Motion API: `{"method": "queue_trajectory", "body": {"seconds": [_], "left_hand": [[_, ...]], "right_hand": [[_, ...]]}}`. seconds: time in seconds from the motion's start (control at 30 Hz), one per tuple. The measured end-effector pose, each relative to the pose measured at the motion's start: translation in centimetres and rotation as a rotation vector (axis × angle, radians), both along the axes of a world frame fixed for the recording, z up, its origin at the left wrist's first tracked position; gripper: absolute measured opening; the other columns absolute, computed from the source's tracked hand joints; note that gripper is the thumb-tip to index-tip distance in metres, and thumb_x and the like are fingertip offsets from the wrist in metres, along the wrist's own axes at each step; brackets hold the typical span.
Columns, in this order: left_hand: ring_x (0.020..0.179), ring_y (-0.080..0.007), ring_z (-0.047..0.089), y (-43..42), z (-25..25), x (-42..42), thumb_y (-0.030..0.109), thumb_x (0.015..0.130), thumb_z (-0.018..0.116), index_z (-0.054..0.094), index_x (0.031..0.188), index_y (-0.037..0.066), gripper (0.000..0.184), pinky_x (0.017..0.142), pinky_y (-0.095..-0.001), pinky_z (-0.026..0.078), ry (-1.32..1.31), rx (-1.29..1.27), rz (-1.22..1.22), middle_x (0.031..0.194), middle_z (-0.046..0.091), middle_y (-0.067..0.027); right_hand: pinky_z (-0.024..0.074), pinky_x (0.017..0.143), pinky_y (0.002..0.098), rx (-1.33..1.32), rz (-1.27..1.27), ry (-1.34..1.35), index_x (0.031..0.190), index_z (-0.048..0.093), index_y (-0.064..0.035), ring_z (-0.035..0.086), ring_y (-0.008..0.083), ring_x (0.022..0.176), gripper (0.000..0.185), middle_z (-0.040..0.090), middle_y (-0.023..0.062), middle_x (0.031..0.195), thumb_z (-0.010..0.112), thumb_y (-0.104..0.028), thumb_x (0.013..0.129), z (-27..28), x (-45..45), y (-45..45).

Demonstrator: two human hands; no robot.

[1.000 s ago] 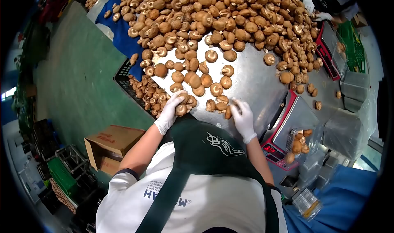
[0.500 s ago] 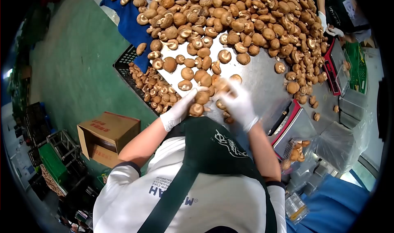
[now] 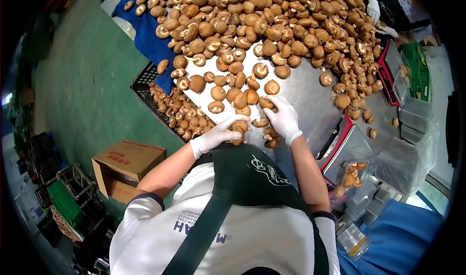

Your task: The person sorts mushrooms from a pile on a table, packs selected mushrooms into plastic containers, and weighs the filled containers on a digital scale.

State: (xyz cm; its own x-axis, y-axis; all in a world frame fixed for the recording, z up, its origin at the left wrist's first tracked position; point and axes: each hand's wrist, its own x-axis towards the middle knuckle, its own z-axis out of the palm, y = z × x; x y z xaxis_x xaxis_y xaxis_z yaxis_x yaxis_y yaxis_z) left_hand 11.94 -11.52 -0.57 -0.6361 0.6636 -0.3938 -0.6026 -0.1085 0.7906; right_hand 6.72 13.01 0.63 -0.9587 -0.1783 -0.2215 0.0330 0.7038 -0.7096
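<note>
Brown mushrooms (image 3: 301, 27) lie heaped over the far part of the metal table (image 3: 310, 98), with loose ones nearer me. My left hand (image 3: 219, 135), in a white glove, is wrapped round a few mushrooms (image 3: 239, 126) at the table's near edge. To its right, my gloved right hand (image 3: 283, 118) has its thumb and fingers closed on one mushroom (image 3: 265, 103). Just below that hand, a few mushrooms (image 3: 272, 138) lie by the near edge.
A black crate (image 3: 145, 88) of small mushrooms stands at the table's left corner, a cardboard box (image 3: 127, 166) below it. To the right are a red-edged scale (image 3: 343, 149), a clear tray with mushrooms (image 3: 350, 178) and stacked containers (image 3: 400, 161). A co-worker's gloved hands (image 3: 373, 10) are at the upper right.
My left hand has moved right with its mushrooms. My right hand went left towards it, then back to the right, and now grips a mushroom. The camera view has shifted slightly.
</note>
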Motion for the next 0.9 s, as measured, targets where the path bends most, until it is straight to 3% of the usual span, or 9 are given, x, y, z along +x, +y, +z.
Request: {"method": "queue_trajectory", "body": {"seconds": [0.07, 0.17, 0.23, 0.47, 0.57, 0.67, 0.7, 0.83, 0.9], "left_hand": [[0.114, -0.0255, 0.056, 0.4, 0.5, -0.4, 0.034, 0.086, 0.064, 0.034, 0.147, 0.01, 0.072, 0.096, -0.0379, 0.049, -0.188, 0.155, 0.118, 0.13, 0.053, -0.0129], [0.112, -0.0285, 0.058, 1.1, 2.7, -1.4, 0.034, 0.086, 0.062, 0.028, 0.151, 0.011, 0.077, 0.095, -0.0391, 0.049, -0.296, 0.252, 0.201, 0.136, 0.048, -0.0135], [0.118, -0.0305, 0.056, 2.5, 2.9, -2.1, 0.022, 0.087, 0.061, 0.026, 0.152, 0.014, 0.074, 0.093, -0.0408, 0.051, -0.283, 0.297, 0.239, 0.138, 0.047, -0.0149], [0.13, -0.0243, 0.047, 8.5, 5.6, -3.0, 0.023, 0.087, 0.061, 0.025, 0.154, 0.011, 0.077, 0.108, -0.0374, 0.041, -0.297, 0.323, 0.068, 0.146, 0.041, -0.0129], [0.127, -0.027, 0.05, 13.0, 6.0, -2.6, 0.027, 0.089, 0.061, 0.025, 0.153, 0.008, 0.075, 0.1, -0.0406, 0.048, -0.279, 0.328, -0.089, 0.143, 0.043, -0.016], [0.116, -0.0245, 0.055, 19.3, 8.4, -2.0, 0.029, 0.09, 0.064, 0.027, 0.152, 0.009, 0.075, 0.089, -0.0374, 0.054, -0.123, 0.24, -0.29, 0.136, 0.046, -0.0133], [0.117, -0.0237, 0.053, 21.8, 9.1, -1.7, 0.029, 0.088, 0.066, 0.027, 0.152, 0.009, 0.077, 0.096, -0.0368, 0.05, -0.079, 0.226, -0.351, 0.136, 0.046, -0.0117], [0.132, -0.029, 0.042, 32.6, 12.5, 0.0, 0.027, 0.083, 0.072, 0.025, 0.152, 0.007, 0.086, 0.11, -0.0391, 0.036, 0.811, 0.217, -0.425, 0.144, 0.04, -0.0152], [0.138, -0.0298, 0.036, 37.2, 13.5, 1.6, 0.023, 0.08, 0.076, 0.026, 0.152, 0.006, 0.089, 0.114, -0.0395, 0.029, 0.903, 0.242, -0.419, 0.147, 0.038, -0.0177]], "right_hand": [[0.05, 0.088, 0.0372, -0.224, -0.032, 0.12, 0.116, 0.064, -0.0026, 0.062, 0.0307, 0.099, 0.041, 0.063, 0.0152, 0.11, 0.071, -0.005, 0.076, 1.3, 0.6, 0.3], [0.0496, 0.089, 0.036, -0.262, -0.024, 0.326, 0.121, 0.061, -0.0026, 0.061, 0.033, 0.102, 0.049, 0.061, 0.0156, 0.113, 0.072, -0.003, 0.073, 3.7, 2.2, 0.0], [0.0501, 0.089, 0.0379, -0.257, -0.071, 0.339, 0.125, 0.06, -0.0039, 0.061, 0.0327, 0.102, 0.054, 0.059, 0.0158, 0.116, 0.074, -0.004, 0.073, 4.9, 3.5, 0.2], [0.0497, 0.091, 0.0374, -0.198, -0.241, 0.35, 0.125, 0.06, -0.0031, 0.06, 0.0324, 0.105, 0.052, 0.058, 0.0169, 0.116, 0.075, -0.007, 0.076, 7.2, 8.3, 2.8], [0.0474, 0.095, 0.0351, -0.362, -0.384, 0.343, 0.125, 0.059, -0.0004, 0.058, 0.0322, 0.108, 0.048, 0.057, 0.0176, 0.116, 0.074, -0.008, 0.079, 8.4, 11.6, 5.5], [0.0461, 0.095, 0.0349, -0.344, -0.585, 0.394, 0.123, 0.06, 0.0012, 0.058, 0.0287, 0.109, 0.042, 0.058, 0.016, 0.117, 0.07, -0.007, 0.083, 10.9, 15.1, 10.2], [0.0457, 0.096, 0.0353, -0.354, -0.671, 0.413, 0.122, 0.06, 0.0013, 0.058, 0.0281, 0.109, 0.04, 0.058, 0.0155, 0.118, 0.069, -0.006, 0.084, 11.4, 16.5, 11.9], [0.0435, 0.1, 0.0368, -0.176, -1.205, 0.661, 0.128, 0.056, -0.0009, 0.055, 0.0262, 0.115, 0.036, 0.056, 0.0145, 0.124, 0.057, -0.005, 0.092, 13.6, 21.6, 18.2], [0.0428, 0.101, 0.0376, -0.247, -1.384, 0.766, 0.132, 0.053, -0.0023, 0.053, 0.0262, 0.119, 0.037, 0.056, 0.0144, 0.126, 0.053, -0.005, 0.095, 11.8, 23.5, 20.4]]}}
